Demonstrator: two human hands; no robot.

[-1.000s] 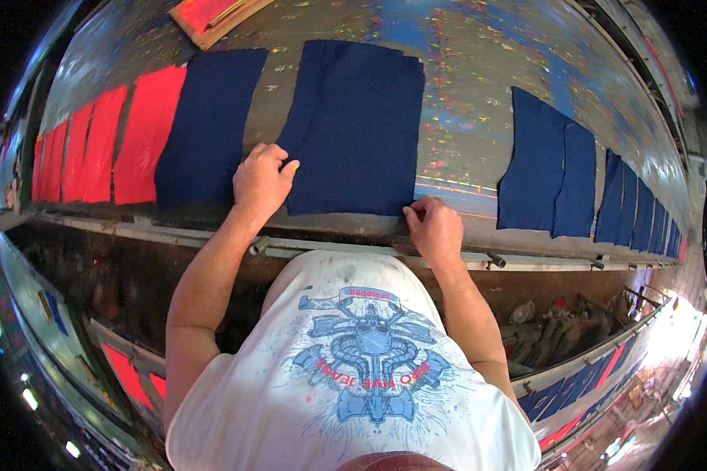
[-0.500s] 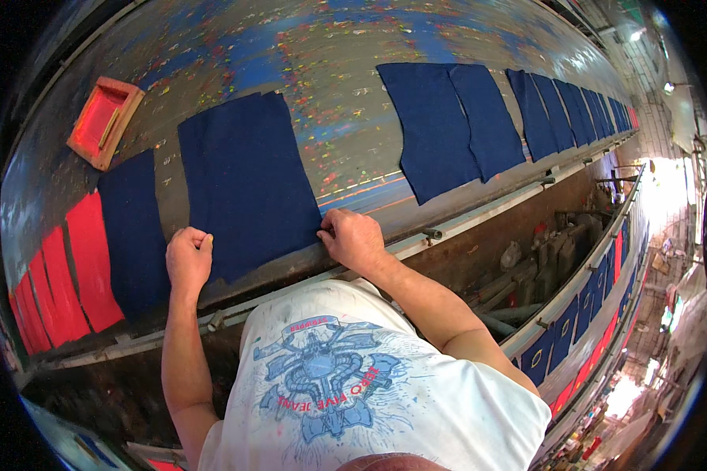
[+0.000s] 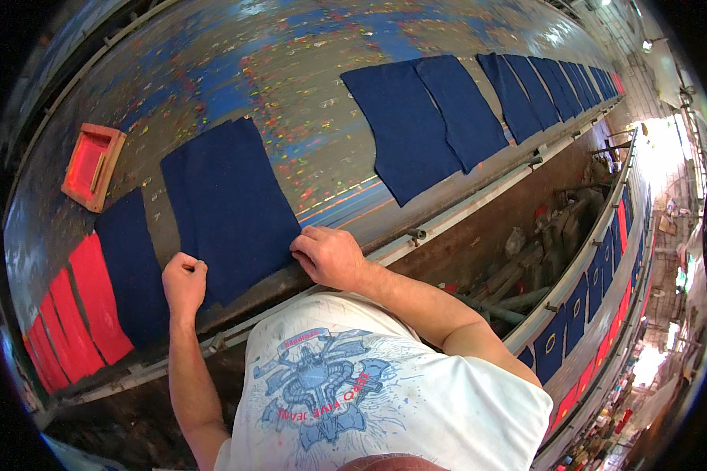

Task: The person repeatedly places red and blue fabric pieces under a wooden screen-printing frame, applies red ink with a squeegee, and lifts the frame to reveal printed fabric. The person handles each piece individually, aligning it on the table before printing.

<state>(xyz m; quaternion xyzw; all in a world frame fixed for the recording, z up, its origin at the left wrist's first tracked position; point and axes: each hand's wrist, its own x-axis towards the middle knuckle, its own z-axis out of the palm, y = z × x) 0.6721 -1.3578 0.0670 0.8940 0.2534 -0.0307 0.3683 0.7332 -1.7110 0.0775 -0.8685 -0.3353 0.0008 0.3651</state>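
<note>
While our knuckles hide the fingertips, we pinch the near edge of the navy cloth panel (image 3: 228,204) on the paint-flecked table (image 3: 291,86).

Our left hand (image 3: 184,284) and right hand (image 3: 330,256) are curled tight on its two near corners; another navy panel (image 3: 132,263) and red panels (image 3: 86,310) lie left.

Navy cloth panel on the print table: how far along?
Done: navy panels lie flat to the right, red panels to the left. In hand: left hand and right hand grip the near edge of the navy cloth panel. Left: bare table beside it.
</note>
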